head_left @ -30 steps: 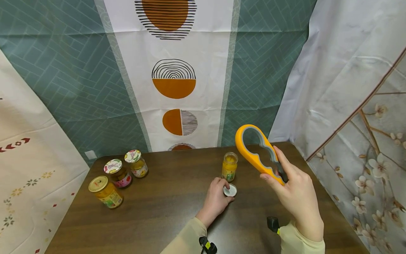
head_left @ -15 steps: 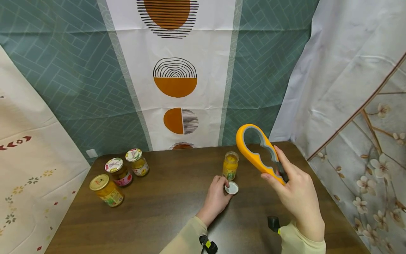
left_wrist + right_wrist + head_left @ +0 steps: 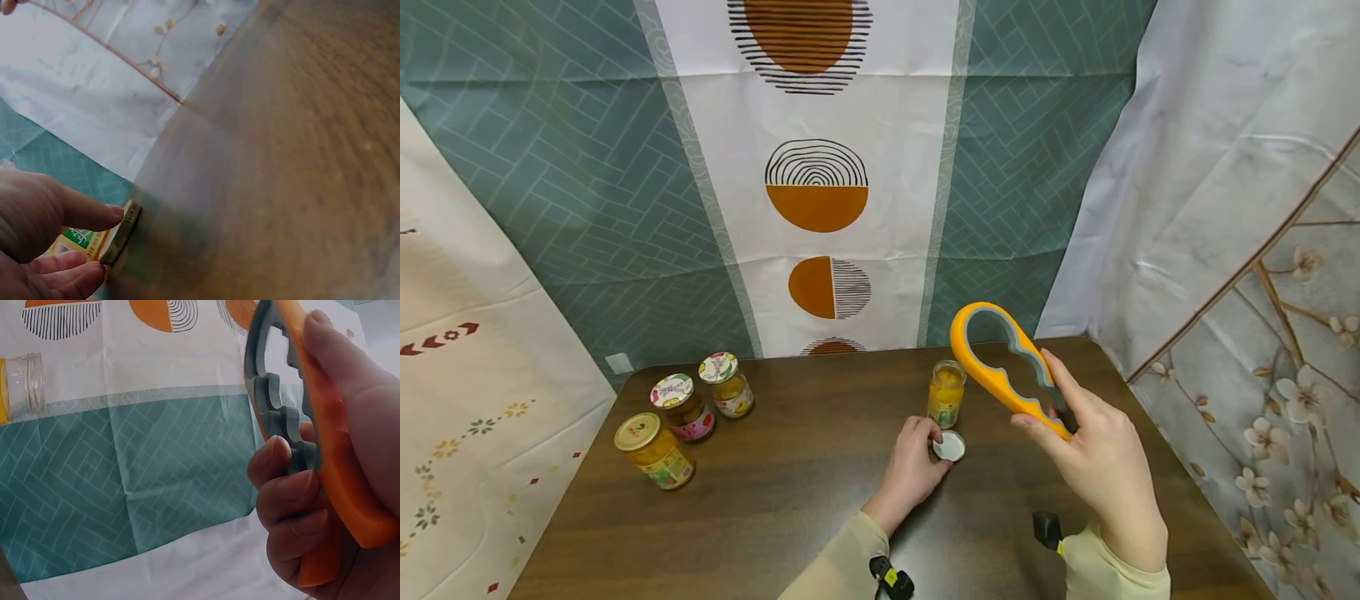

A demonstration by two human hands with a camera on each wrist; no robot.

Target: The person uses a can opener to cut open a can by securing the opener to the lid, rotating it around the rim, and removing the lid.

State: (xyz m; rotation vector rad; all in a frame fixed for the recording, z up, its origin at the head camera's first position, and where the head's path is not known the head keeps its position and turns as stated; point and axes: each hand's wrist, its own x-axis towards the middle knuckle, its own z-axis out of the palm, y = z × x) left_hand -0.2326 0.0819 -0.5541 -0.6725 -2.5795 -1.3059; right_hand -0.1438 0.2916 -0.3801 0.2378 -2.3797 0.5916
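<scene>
My left hand (image 3: pixel 913 463) pinches a jar lid (image 3: pixel 951 447) by its edge, its white inside facing up, at the table top. In the left wrist view the thumb and fingers sit on the lid's rim (image 3: pixel 122 234). Just behind the lid stands an uncapped glass jar (image 3: pixel 945 398) with yellow contents. Raised over the table's right side, my right hand (image 3: pixel 1093 446) grips the handles of an orange and grey jar opener (image 3: pixel 988 367). Its looped end points up and left, apart from the jar. The right wrist view shows fingers curled round the opener (image 3: pixel 334 450).
At the left of the dark wooden table (image 3: pixel 790 500) stand three lidded jars: a large yellow one (image 3: pixel 658 454), one with a pink label (image 3: pixel 688 412) and a smaller one (image 3: pixel 728 390). Patterned cloth (image 3: pixel 1037 208) hangs behind the table and along both sides.
My right hand has lowered the jar opener slightly and shifted it a little left. The left hand stays on the lid; the lid has barely moved.
</scene>
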